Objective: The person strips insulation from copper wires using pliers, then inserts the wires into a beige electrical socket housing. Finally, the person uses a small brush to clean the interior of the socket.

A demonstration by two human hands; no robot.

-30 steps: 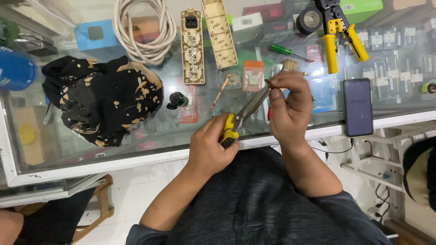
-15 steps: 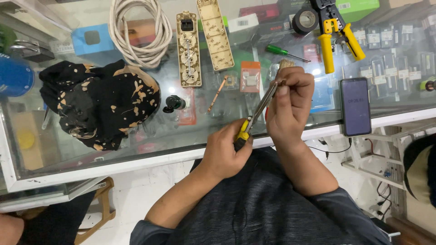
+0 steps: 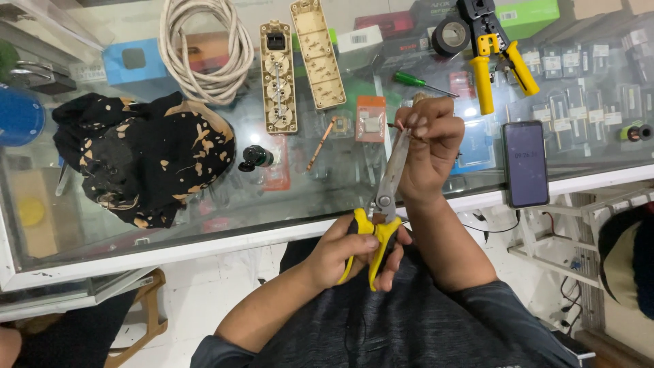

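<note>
Head view: looking down over a glass counter, person working just at its near edge.
Left hand: wrapping round the yellow handles of the scissors, fingers closed on the grips.
Scissors: blades pointing up toward the other hand, tips reaching its fingers.
Right hand: fingers pinching something small at the blade tips, too tiny to make out.
Nearby stuff: opened power strip, coiled white cable, black spotted cloth, phone, yellow-handled crimping tool.
</note>
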